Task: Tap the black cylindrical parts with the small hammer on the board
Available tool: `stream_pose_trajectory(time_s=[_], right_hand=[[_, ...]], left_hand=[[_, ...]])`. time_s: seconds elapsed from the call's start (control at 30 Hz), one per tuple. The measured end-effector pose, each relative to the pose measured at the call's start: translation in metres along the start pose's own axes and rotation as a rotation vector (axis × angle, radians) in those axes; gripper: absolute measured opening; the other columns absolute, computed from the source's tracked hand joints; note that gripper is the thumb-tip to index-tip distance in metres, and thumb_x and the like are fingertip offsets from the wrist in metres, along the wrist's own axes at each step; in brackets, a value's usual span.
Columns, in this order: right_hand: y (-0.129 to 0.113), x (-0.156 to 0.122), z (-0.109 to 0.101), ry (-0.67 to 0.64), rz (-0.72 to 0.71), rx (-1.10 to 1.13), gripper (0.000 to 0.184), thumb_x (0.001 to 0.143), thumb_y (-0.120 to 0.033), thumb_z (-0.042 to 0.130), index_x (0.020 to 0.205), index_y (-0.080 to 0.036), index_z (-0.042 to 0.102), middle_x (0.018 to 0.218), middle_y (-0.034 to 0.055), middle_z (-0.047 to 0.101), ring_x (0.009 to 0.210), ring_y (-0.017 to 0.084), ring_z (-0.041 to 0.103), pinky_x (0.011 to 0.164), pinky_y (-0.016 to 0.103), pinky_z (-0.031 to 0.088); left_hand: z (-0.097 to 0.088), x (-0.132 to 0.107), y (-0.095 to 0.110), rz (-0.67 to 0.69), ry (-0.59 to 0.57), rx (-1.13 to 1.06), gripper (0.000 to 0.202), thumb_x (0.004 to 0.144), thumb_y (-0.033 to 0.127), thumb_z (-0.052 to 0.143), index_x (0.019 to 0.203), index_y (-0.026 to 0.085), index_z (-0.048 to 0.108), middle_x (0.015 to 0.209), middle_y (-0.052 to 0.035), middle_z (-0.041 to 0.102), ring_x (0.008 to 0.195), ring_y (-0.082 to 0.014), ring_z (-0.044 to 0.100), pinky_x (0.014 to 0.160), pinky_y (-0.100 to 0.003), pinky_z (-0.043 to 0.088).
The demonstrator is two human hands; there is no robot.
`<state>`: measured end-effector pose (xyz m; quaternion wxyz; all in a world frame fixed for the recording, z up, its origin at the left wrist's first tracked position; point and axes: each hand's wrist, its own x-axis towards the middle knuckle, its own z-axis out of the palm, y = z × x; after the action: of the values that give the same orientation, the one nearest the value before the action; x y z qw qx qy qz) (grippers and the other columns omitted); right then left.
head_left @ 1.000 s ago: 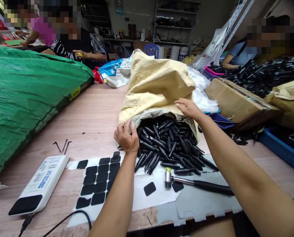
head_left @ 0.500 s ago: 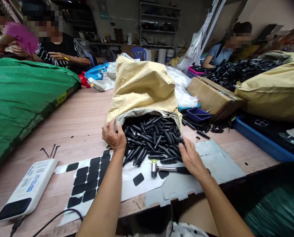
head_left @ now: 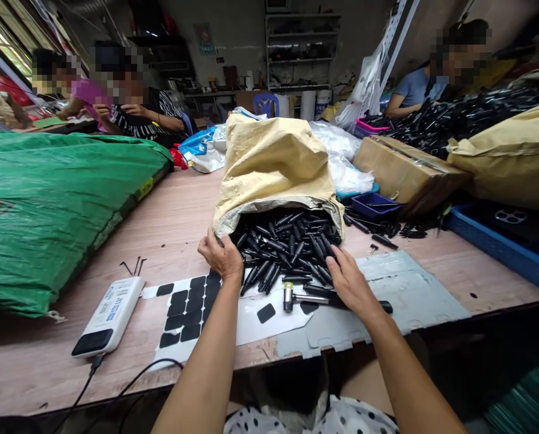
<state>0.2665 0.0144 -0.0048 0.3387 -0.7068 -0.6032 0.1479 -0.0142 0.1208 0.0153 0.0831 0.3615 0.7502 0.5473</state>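
A yellow woven sack (head_left: 274, 160) lies on the table with its mouth toward me. Many black pen-shaped parts (head_left: 292, 241) spill out of it. My left hand (head_left: 222, 258) is closed at the left corner of the sack's mouth, fingers curled round the edge. My right hand (head_left: 348, 277) rests open against the right side of the pile, fingertips touching the black parts. Under and beside that hand lies a small mallet (head_left: 312, 298) with a metal and yellow head. Its handle is partly hidden by my right hand.
At left are a green sack (head_left: 70, 205), a white power bank (head_left: 109, 316) with a cable, and a sheet of black stickers (head_left: 185, 307). To the right stand a cardboard box (head_left: 405, 166), a purple tray (head_left: 373, 205) and a blue basket (head_left: 504, 247). Several people sit beyond.
The whole view has shifted, so things appear farther right and more of the left side shows. My hands stay by the sack's mouth; the right fingers lie slightly more over the parts.
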Motion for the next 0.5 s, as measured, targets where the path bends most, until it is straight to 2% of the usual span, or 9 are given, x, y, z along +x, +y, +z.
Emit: stream_pose_trajectory(time_s=[0.13, 0.23, 0.37, 0.5], right_hand=[[0.011, -0.015, -0.017, 0.035, -0.081, 0.025, 0.058, 0.102, -0.057, 0.039, 0.144, -0.022, 0.059, 0.152, 0.0145, 0.054, 0.144, 0.03, 0.047, 0.122, 0.055, 0.037], [0.017, -0.032, -0.02, 0.04, -0.167, -0.043, 0.052, 0.102, -0.053, 0.043, 0.138, -0.022, 0.064, 0.15, 0.0129, 0.056, 0.14, 0.029, 0.052, 0.121, 0.052, 0.04], [0.018, -0.045, -0.014, 0.13, -0.242, -0.154, 0.046, 0.101, -0.046, 0.047, 0.135, -0.022, 0.066, 0.149, 0.0131, 0.058, 0.136, 0.031, 0.057, 0.114, 0.052, 0.047], [0.015, -0.046, -0.008, 0.187, -0.254, -0.159, 0.044, 0.099, -0.043, 0.049, 0.134, -0.021, 0.068, 0.148, 0.0138, 0.059, 0.134, 0.032, 0.058, 0.111, 0.052, 0.05]], left_hand=[[-0.031, -0.019, -0.008, -0.122, -0.063, -0.015, 0.058, 0.096, 0.03, 0.054, 0.152, 0.016, 0.05, 0.146, -0.0184, 0.046, 0.143, -0.0295, 0.046, 0.122, -0.041, 0.036], [-0.057, -0.038, -0.019, -0.108, -0.171, 0.068, 0.057, 0.095, 0.035, 0.057, 0.15, 0.02, 0.052, 0.145, -0.0167, 0.05, 0.138, -0.031, 0.051, 0.118, -0.045, 0.04], [-0.077, -0.063, -0.035, 0.1, -0.262, 0.221, 0.051, 0.091, 0.033, 0.06, 0.14, 0.02, 0.058, 0.134, -0.0142, 0.06, 0.128, -0.0314, 0.056, 0.114, -0.047, 0.042], [-0.078, -0.073, -0.041, 0.298, -0.27, 0.349, 0.026, 0.089, 0.03, 0.062, 0.11, 0.021, 0.073, 0.119, -0.0125, 0.065, 0.12, -0.0334, 0.057, 0.11, -0.049, 0.043]])
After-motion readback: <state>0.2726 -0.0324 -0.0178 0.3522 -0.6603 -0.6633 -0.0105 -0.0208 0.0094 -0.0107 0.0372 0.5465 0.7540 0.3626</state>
